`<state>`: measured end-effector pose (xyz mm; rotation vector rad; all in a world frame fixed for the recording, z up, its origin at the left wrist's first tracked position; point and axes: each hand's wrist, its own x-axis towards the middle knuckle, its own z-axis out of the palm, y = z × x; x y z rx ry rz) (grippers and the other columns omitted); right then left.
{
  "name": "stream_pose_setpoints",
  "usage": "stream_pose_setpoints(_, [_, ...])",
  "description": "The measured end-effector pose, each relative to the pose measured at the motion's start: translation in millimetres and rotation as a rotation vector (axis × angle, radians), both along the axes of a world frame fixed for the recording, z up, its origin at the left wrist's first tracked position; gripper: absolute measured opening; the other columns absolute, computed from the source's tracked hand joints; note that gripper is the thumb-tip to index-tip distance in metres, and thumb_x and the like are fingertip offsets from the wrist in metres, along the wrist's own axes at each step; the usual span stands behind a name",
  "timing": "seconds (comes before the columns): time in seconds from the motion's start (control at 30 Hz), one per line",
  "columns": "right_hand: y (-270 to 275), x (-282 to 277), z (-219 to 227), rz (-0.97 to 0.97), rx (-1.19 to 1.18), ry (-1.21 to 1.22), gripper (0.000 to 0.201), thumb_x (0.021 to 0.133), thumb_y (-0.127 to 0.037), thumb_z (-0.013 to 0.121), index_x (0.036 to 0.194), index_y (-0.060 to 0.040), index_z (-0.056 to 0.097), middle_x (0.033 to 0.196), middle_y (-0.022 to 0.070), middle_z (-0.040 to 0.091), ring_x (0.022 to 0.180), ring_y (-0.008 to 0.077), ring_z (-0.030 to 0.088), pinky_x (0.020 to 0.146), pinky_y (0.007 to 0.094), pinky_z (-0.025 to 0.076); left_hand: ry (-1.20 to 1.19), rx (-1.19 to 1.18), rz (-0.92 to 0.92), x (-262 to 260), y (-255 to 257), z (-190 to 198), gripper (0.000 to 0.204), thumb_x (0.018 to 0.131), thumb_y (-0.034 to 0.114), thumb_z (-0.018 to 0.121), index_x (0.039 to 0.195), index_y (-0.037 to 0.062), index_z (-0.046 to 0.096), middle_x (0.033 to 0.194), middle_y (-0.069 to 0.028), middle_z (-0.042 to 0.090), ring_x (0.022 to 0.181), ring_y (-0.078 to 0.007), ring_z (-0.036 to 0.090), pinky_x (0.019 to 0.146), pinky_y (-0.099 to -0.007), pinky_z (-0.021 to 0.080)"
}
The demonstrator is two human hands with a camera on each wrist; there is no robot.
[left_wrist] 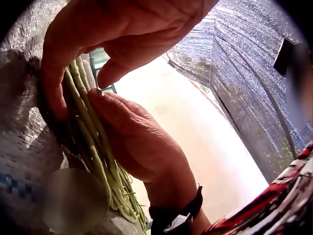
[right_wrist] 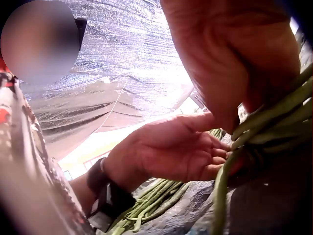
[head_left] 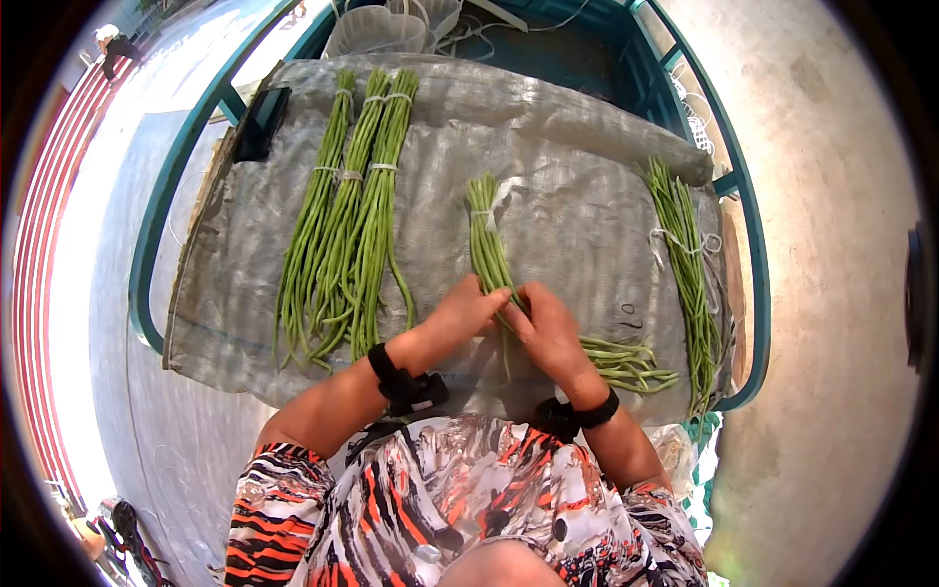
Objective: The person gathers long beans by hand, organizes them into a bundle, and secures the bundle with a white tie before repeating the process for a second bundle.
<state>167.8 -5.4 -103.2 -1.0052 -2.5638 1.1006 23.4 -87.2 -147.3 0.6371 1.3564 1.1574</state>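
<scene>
A bundle of long green beans (head_left: 486, 245) lies top end away from the body, a white tie (head_left: 481, 213) round its upper part. Both hands meet at its middle. My left hand (head_left: 466, 313) curls its fingers round the beans from the left. On the right side, my right hand (head_left: 552, 335) grips the same beans, its thumb near the left one. In the left wrist view the left hand (left_wrist: 122, 29) arches over the stalks (left_wrist: 88, 117), facing the right hand (left_wrist: 146, 142). The right wrist view has the right hand (right_wrist: 234, 58) above the left palm (right_wrist: 171, 149); the beans partly hide the fingertips.
Several tied bean bundles (head_left: 357, 205) lie on the grey woven sheet (head_left: 577, 215) at left, another tied bundle (head_left: 690, 274) at right. Loose bean ends (head_left: 626, 367) extend right of my right hand. A teal metal rail (head_left: 748, 254) borders the sheet; a clear container (head_left: 377, 31) stands behind.
</scene>
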Motion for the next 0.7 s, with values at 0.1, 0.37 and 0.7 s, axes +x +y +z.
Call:
stream_pose_setpoints(0.1, [-7.9,-3.1,-1.3,0.082,0.160,0.138,0.024,0.086,-0.021,0.061,0.093,0.0002,0.053,0.088,0.0214,0.055,0.085,0.0426,0.053,0.073,0.0492,0.042,-0.075,-0.049,0.015,-1.0,-2.0,18.3,0.032,0.095,0.032,0.055,0.099,0.0006,0.060,0.084,-0.0038,0.061,0.071,-0.0095,0.058,0.059,-0.0224,0.046])
stream_pose_setpoints(0.37, [-17.0,-1.9,0.8,0.094,0.125,0.267,0.028,0.086,-0.019,0.061,0.105,0.0012,0.055,0.096,0.0225,0.056,0.089,0.0420,0.054,0.077,0.0474,0.043,-0.292,-0.074,0.136,-1.7,-6.8,25.5,0.030,0.095,0.036,0.055,0.093,0.0060,0.059,0.080,-0.0011,0.061,0.069,-0.0083,0.057,0.057,-0.0217,0.042])
stream_pose_setpoints(0.7, [-33.6,34.1,39.8,0.103,-0.046,0.105,0.039,0.091,-0.026,0.057,0.120,-0.0007,0.052,0.104,0.0237,0.057,0.098,0.0412,0.056,0.083,0.0435,0.045,-0.775,0.059,0.364,0.0,1.9,20.7,0.031,0.092,0.026,0.060,0.107,0.0005,0.051,0.094,-0.0100,0.063,0.076,-0.0213,0.063,0.073,-0.0372,0.055])
